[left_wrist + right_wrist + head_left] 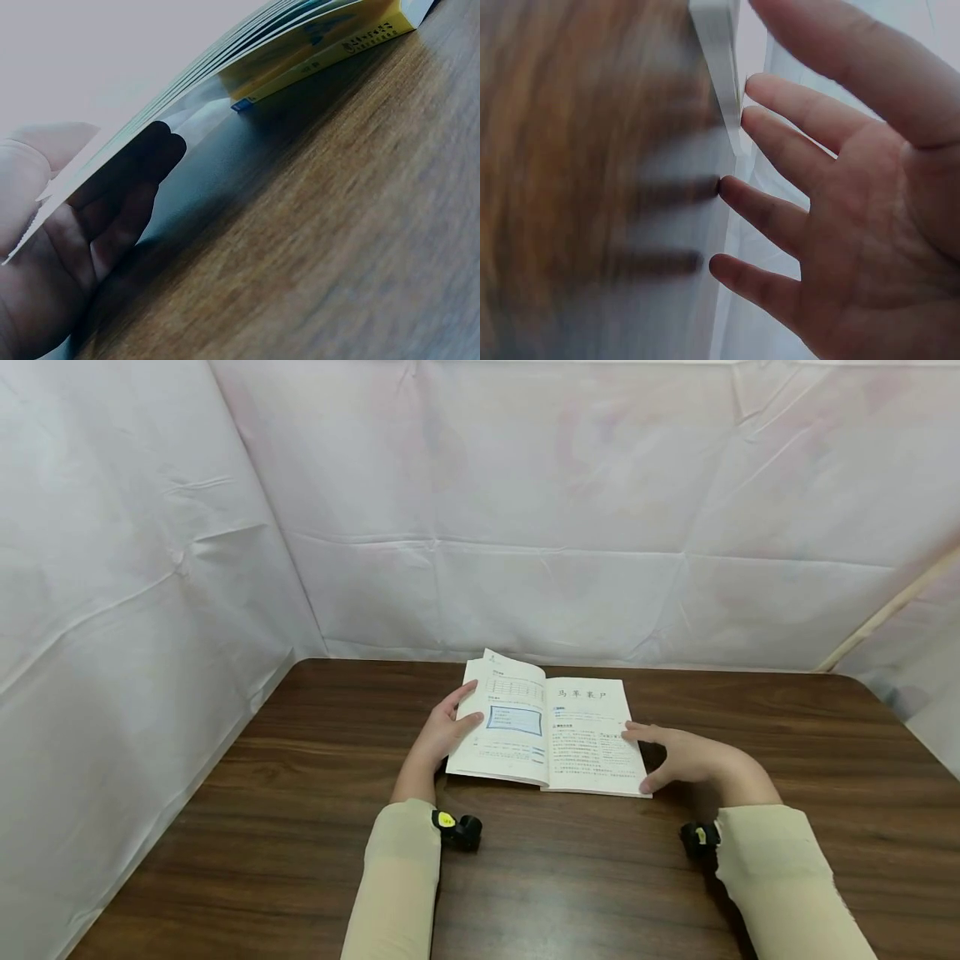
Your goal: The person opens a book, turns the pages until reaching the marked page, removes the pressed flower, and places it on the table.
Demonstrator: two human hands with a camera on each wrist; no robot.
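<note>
1. A makeshift recording booth rather than a lived-in room; creased white sheeting walls it on three sides
2. A dark wooden table fills the floor of it

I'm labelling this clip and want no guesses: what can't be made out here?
- Book text: too small in the head view.
- Left hand fingers: under the pages in the left wrist view, in shadow.
- Table: blurred in the right wrist view.
- Right hand contact with the book: unclear.
</note>
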